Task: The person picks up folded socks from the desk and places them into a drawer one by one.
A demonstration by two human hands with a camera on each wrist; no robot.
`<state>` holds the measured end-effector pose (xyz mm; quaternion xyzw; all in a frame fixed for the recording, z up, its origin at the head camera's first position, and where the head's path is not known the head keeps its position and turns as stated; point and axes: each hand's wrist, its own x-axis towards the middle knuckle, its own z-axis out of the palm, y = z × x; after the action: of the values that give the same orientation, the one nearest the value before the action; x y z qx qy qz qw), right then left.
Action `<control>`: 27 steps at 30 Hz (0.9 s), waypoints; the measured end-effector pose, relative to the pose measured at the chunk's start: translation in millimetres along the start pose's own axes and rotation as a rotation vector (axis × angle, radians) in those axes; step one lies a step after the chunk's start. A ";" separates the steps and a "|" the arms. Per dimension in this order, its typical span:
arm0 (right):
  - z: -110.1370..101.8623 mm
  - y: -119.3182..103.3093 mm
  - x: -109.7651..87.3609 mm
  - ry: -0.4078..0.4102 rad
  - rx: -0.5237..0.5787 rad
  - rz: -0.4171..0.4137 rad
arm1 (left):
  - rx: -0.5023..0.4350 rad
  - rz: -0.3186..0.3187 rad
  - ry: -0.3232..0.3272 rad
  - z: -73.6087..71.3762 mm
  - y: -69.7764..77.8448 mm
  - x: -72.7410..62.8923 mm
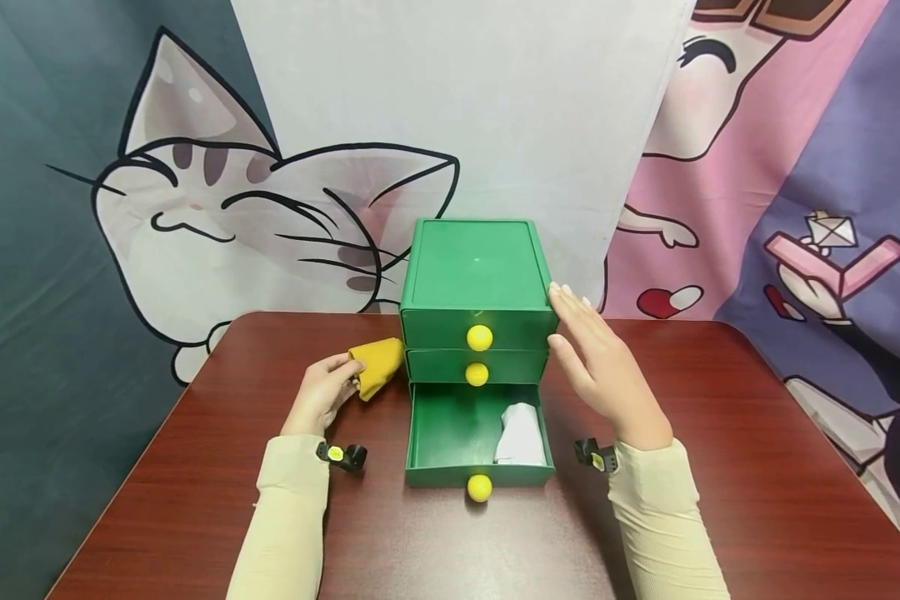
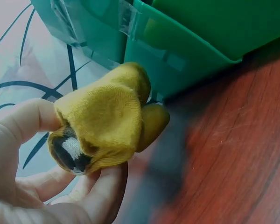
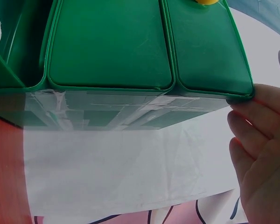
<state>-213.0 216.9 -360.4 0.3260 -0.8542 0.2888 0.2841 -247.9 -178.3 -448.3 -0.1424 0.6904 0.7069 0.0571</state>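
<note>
A yellow folded sock [image 1: 377,367] is pinched between the thumb and fingers of my left hand [image 1: 322,396], just left of a green drawer cabinet [image 1: 476,262]. In the left wrist view the sock [image 2: 102,112] shows a dark and white patch at its folded end. My right hand [image 1: 611,379] touches the cabinet's upper right edge with nearly straight fingers and holds nothing. The bottom drawer [image 1: 438,429] is pulled out, and a white folded cloth [image 1: 521,437] lies at its right side. Above it, the middle drawer [image 1: 435,367] and the top drawer [image 1: 438,329] are closed.
Each drawer has a round yellow knob [image 1: 479,488]. Clear tape [image 3: 126,112] runs along the cabinet's side. Everything stands on a reddish-brown wooden table [image 1: 720,500], with printed cartoon cloth [image 1: 495,108] hanging behind it.
</note>
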 end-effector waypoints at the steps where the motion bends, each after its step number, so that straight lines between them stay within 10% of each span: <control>1: 0.0 0.0 0.1 -0.001 0.000 0.000 | -0.002 -0.001 -0.001 -0.3 -0.4 0.2; 14: 0.2 0.1 -0.7 -0.004 0.000 0.017 | 0.113 0.041 -0.049 0.3 -6.1 3.5; 27: -0.5 -0.3 -0.1 -0.009 0.006 0.029 | 0.004 0.106 -0.055 -11.5 13.1 -6.0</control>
<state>-212.6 217.1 -360.1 0.3158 -0.8592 0.2942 0.2750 -244.4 -189.6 -434.1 -0.0862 0.6964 0.7114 0.0388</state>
